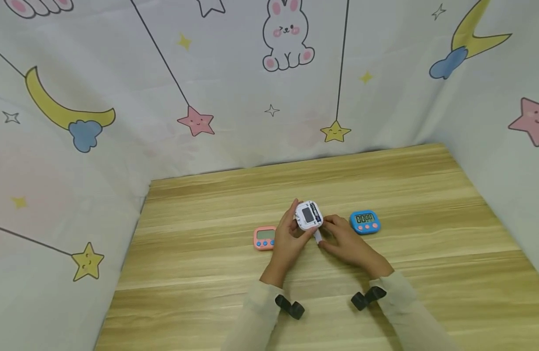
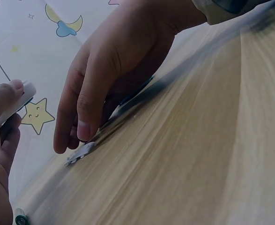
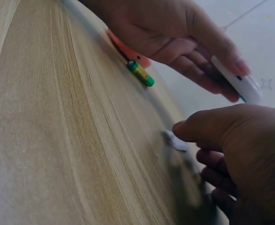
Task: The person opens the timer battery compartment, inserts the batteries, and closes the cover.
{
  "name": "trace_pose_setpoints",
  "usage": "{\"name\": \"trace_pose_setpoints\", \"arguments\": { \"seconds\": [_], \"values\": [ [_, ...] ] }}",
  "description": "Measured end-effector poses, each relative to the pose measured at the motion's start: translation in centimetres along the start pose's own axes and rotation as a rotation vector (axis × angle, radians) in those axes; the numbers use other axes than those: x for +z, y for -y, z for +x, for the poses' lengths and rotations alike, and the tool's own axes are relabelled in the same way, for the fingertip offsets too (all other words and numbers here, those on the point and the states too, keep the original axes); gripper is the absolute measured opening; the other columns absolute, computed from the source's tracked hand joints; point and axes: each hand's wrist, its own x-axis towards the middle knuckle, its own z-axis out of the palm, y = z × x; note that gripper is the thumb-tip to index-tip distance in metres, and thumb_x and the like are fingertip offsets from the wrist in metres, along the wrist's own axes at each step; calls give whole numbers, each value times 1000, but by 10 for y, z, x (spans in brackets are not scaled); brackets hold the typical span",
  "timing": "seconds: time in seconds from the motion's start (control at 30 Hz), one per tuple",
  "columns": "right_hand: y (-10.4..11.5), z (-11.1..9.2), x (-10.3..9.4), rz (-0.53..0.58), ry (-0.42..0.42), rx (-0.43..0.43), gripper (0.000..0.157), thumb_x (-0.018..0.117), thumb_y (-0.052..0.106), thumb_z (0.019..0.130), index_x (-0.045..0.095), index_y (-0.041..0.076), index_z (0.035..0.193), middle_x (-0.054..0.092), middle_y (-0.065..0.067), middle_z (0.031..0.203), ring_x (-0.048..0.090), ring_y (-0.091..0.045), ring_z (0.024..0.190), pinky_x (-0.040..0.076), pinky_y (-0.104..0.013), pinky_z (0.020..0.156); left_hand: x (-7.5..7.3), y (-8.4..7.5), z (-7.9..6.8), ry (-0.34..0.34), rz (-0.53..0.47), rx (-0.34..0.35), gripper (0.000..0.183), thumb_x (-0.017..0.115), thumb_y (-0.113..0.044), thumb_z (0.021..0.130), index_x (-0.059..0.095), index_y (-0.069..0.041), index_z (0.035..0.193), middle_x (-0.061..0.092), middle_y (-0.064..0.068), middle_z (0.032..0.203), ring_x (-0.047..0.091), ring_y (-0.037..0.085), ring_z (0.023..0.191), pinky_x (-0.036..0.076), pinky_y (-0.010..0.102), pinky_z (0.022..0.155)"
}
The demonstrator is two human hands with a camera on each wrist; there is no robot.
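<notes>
My left hand (image 1: 290, 240) holds a white digital timer (image 1: 309, 215) above the table, its back turned up, with a grey rectangle and a dark label showing. Close to it, my right hand (image 1: 345, 240) reaches down with relaxed fingers around a small white plastic piece (image 1: 318, 237), which looks like a cover. In the right wrist view that piece (image 3: 175, 140) lies on the table right at the thumb tip. From the left wrist view, the thumb and forefinger hang just over the piece (image 2: 80, 153). A green battery (image 3: 140, 73) lies on the table below my left hand.
A pink timer (image 1: 264, 238) with blue buttons lies left of my hands, partly covered by the left one. To the right is a blue timer (image 1: 365, 222) with pink buttons. A printed white curtain (image 1: 251, 146) borders the wooden table (image 1: 199, 292).
</notes>
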Motion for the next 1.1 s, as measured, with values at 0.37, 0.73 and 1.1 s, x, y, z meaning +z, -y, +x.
{"name": "trace_pose_setpoints", "arguments": {
  "seconds": [0.37,0.73,1.1],
  "values": [
    [1,1,-2,-23,-4,-11,46,75,17,84,63,2,126,52,-13,128,46,-34,119,38,-52,100,0,0,2,9,2,24,82,77,-11,85,31,-5,152,42,3,148,55,22,122,48,30,98],
    [0,-1,-4,-4,24,7,53,80,21,79,62,-1,124,52,-13,128,45,-33,121,38,-50,103,3,0,2,16,13,0,83,76,-1,83,30,-3,152,39,16,149,54,27,124,47,30,99],
    [1,-2,-4,-3,33,-41,50,83,25,76,58,6,116,53,-8,125,46,-26,118,37,-46,102,2,0,-1,12,-13,-6,82,78,-12,83,34,-14,152,44,2,146,56,20,122,47,29,98]
  ]
}}
